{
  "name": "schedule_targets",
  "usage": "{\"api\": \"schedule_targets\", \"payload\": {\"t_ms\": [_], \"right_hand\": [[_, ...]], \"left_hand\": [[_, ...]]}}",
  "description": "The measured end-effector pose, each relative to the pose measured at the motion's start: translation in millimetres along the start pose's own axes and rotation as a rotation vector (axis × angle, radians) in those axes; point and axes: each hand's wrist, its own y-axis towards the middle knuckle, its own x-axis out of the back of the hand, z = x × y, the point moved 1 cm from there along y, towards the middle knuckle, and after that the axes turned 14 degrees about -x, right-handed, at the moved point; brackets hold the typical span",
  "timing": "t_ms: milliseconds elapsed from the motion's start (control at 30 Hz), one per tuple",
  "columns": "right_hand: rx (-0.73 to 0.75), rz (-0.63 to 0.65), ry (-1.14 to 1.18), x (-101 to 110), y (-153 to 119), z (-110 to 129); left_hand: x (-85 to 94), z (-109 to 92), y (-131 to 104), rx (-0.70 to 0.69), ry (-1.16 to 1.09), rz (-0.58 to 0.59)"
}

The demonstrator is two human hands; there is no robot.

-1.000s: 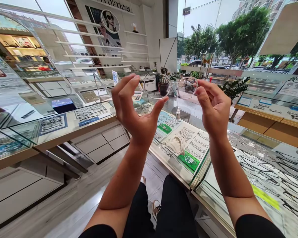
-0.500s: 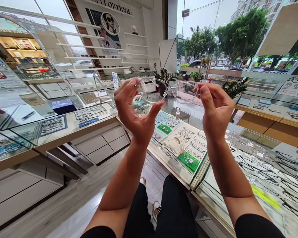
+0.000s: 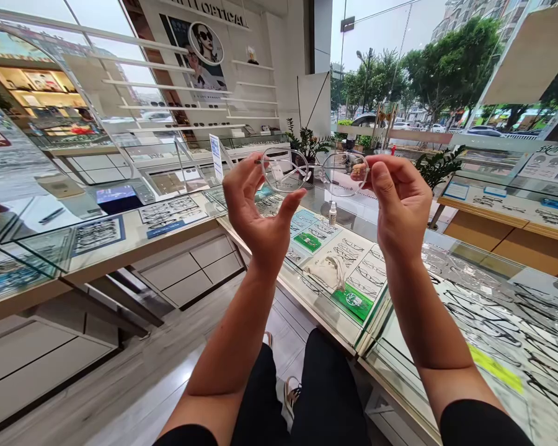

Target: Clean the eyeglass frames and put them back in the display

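A pair of clear-framed glasses [image 3: 323, 173] is held up in the air between the two hands, above and beyond the near edge of the glass display counter [image 3: 365, 219], apart from its top. The long axis runs from left to right across the person's view, close to level, with the right lens sitting a touch lower than the left. Both lenses stand roughly upright and turn their broad faces towards the viewer, so the bridge lies between the hands; whether the front or the back faces the person cannot be told, since the side arms are hard to make out (the frame is see-through, and the shop behind shows through it). The right hand [image 3: 402, 201] has thumb and forefinger closed in a narrow pinch at the outer end of the right lens. The left hand [image 3: 263, 214] is spread wide: its bent fingers reach the outer end of the left lens, while its thumb points up below the lower rim, and how firmly it grips cannot be told. Below the glasses, a small white spray bottle [image 3: 332, 214] stands upright on the counter. Nearer the person lie a crumpled beige cloth [image 3: 326, 272] and, touching it, a green packet [image 3: 352, 301], with rows of spectacle frames [image 3: 371, 272] beside them.
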Motion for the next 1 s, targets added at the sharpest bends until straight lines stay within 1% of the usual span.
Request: {"api": "schedule_targets", "payload": {"t_ms": [100, 167, 233, 367, 433, 533, 600, 767, 867, 1000], "right_hand": [[0.007, 0.006, 0.024, -1, 0, -1], [0.011, 0.004, 0.019, -1, 0, -2], [0.013, -0.002, -0.014, -1, 1, -4], [0.012, -0.002, -0.100, 2, 5, -10], [-0.008, 0.003, -0.088, 3, 7, -15], [-0.051, 0.011, -0.057, 6, 10, -21], [-0.065, 0.028, -0.064, 7, 11, -24], [-0.099, 0.045, -0.012, 7, 13, -27], [-0.134, 0.034, 0.049, 5, 13, -27], [-0.177, 0.053, 0.043, 3, 13, -28]], "left_hand": [[-1.6, -2, 0, 0.004, -0.039, -0.016], [-2.4, -5, 1, 0.034, -0.090, -0.044], [-3.0, -9, 1, 0.102, -0.134, -0.067], [-4.7, -19, 4, 0.281, -0.192, -0.096], [-6.2, -24, 5, 0.329, -0.243, -0.123], [-8.2, -30, 7, 0.343, -0.343, -0.163], [-8.7, -34, 7, 0.369, -0.369, -0.167], [-8.1, -39, 7, 0.440, -0.352, -0.153], [-7.6, -40, 7, 0.434, -0.344, -0.163], [-6.5, -38, 7, 0.407, -0.287, -0.180]]}}
